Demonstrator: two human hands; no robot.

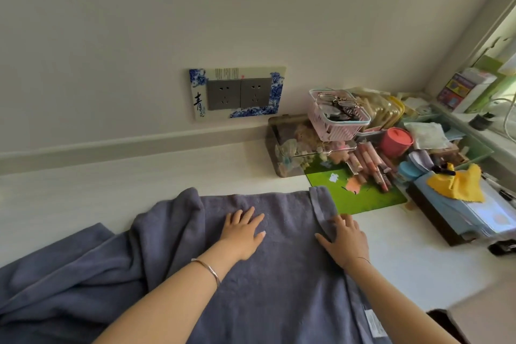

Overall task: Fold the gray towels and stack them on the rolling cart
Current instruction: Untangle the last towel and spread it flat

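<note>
Hands lie flat with fingers spread on the blue-gray terry towel (279,274) covering the white surface (405,254), left hand (242,234) mid-cloth, right hand (346,240) on its folded right edge, grasping nothing, green mat (365,198) beyond.

View: single head-worn camera — wide-angle.
Facing: forward and down over the bench (111,190), toward the wall (195,8).
Range: close.

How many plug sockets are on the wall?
2. The left socket and the right socket sit side by side inside the blue-and-white frame on the wall, above the towel.
</note>
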